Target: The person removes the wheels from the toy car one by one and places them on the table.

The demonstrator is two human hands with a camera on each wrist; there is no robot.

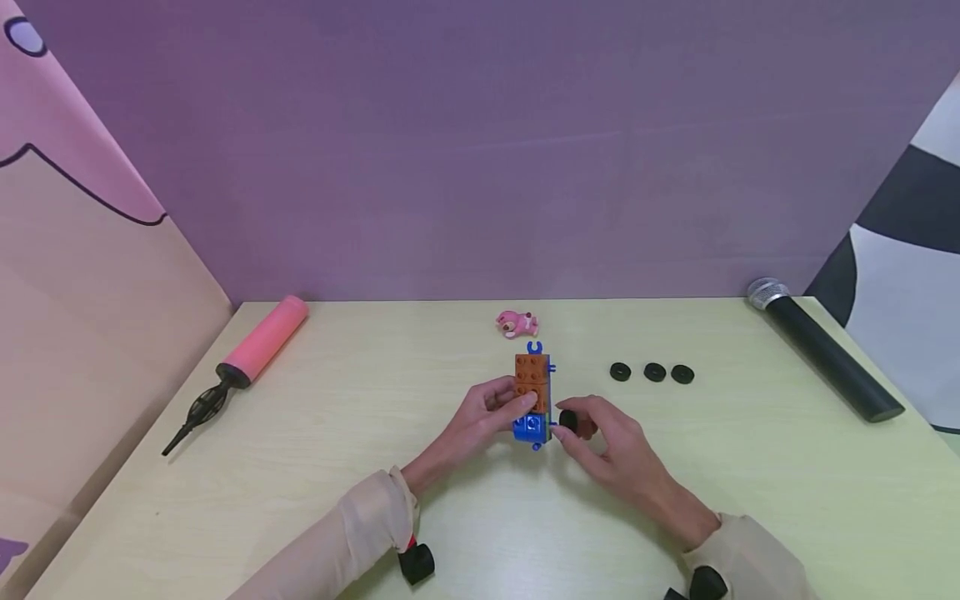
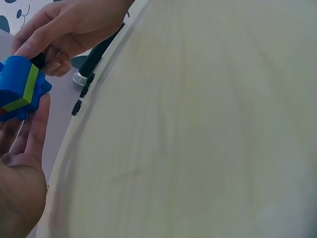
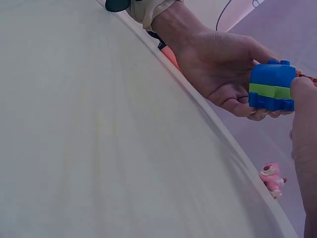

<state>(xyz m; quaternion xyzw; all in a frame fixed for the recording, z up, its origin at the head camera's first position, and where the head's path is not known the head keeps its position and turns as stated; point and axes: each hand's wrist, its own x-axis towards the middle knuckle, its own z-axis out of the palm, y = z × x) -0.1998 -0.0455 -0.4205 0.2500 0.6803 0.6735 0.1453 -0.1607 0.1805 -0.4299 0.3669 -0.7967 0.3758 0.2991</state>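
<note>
My left hand (image 1: 487, 414) grips a building-block car (image 1: 531, 367), its thumb lying across the orange bricks on top. The car has blue end parts and a blue hook at its far end. In the right wrist view the car (image 3: 271, 77) shows a blue body with a lime-green layer. Close to the car's near right side, my right hand (image 1: 615, 446) pinches a small black wheel (image 1: 567, 419) between thumb and fingers, beside a blue axle stub. Whether wheel and stub touch, I cannot tell. The right wrist view hides the wheel.
Three black wheels (image 1: 655, 372) lie in a row to the right on the table (image 1: 337, 375). Beyond the car is a pink bear figure (image 1: 517, 323). A pink balloon pump (image 1: 266, 340) lies at left, a black microphone (image 1: 832, 358) at right. A purple panel (image 1: 480, 150) stands behind.
</note>
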